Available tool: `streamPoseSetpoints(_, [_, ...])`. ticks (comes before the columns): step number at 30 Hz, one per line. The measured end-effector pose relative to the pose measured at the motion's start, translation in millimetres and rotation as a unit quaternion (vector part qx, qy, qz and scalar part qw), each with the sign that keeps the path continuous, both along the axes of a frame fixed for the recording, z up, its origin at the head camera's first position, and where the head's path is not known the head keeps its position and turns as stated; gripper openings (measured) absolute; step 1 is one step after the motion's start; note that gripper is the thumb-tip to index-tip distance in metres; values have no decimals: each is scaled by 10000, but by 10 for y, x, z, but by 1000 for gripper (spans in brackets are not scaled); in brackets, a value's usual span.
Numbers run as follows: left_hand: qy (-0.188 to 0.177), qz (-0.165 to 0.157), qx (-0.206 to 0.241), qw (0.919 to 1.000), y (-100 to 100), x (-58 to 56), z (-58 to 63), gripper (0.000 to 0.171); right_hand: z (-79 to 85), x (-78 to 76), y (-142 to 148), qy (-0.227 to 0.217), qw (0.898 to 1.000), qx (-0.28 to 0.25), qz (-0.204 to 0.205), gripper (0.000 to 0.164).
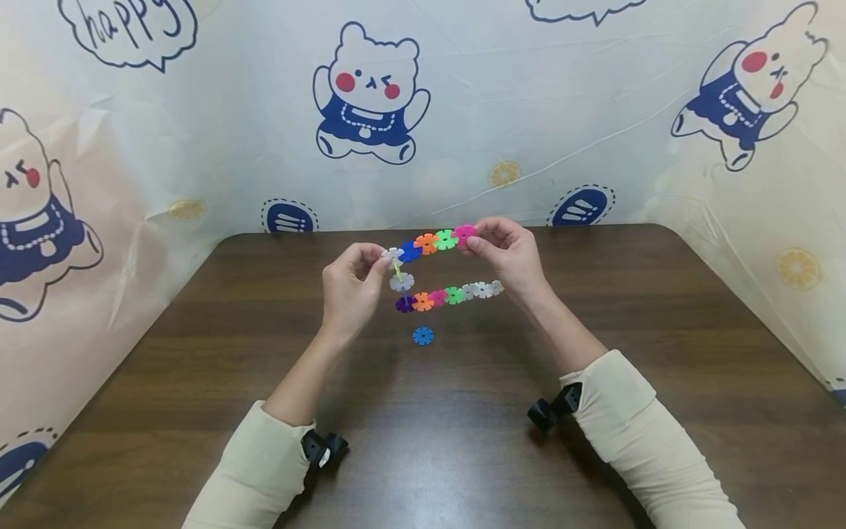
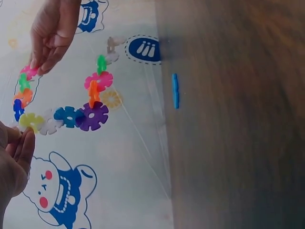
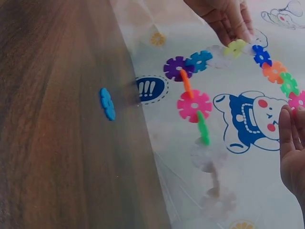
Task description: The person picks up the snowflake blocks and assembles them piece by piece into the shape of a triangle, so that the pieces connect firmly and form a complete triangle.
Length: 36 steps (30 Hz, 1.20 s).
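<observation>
A chain of interlocking plastic snowflake discs hangs between my two hands above the table. My left hand (image 1: 352, 288) pinches a white disc (image 1: 393, 255) at the upper left corner, beside a yellow disc (image 2: 31, 121). My right hand (image 1: 512, 253) pinches the pink disc (image 1: 465, 235) at the top right end. Between them run a dark blue disc (image 1: 410, 251), an orange disc (image 1: 426, 243) and a green disc (image 1: 446, 239). From the left corner the chain drops to a purple disc (image 1: 405, 303), then a lower row runs right, ending in several white discs (image 1: 485, 289).
A single blue disc (image 1: 423, 336) lies on the brown wooden table (image 1: 423, 455), below the chain in the head view. Behind the table hangs a pale sheet (image 1: 476, 110) printed with cartoon bears. Each wrist wears a small black camera (image 1: 324, 448).
</observation>
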<state>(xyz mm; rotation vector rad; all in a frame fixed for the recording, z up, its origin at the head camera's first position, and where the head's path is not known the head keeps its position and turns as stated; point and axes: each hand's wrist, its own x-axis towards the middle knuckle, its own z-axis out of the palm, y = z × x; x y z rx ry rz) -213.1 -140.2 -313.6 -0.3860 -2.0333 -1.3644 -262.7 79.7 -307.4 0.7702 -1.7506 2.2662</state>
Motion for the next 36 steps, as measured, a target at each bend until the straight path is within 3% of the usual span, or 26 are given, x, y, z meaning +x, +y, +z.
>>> streamPoseSetpoints(13, [144,227,2,9996,-41,3,32,14,-80,-29,-41,-599,9980,100,145,11])
streamPoseSetpoints(19, [377,425,191,9982,-59,1,46,15,-138,-31,-51,-836,9955,396,209,8])
streamPoseSetpoints(25, [506,712,283,9958,-115,-1,59,16,-193,-5,-99,-938,9892,1076,331,24])
streamPoseSetpoints(31, [746,1100,174,9910,-217,-23,69,15,-261,-19,-160,-1255,9711,1946,581,25])
streamPoseSetpoints(36, [796,1410,172,9867,-280,-23,107,14,-330,-39,-205,-1361,9353,3147,875,30])
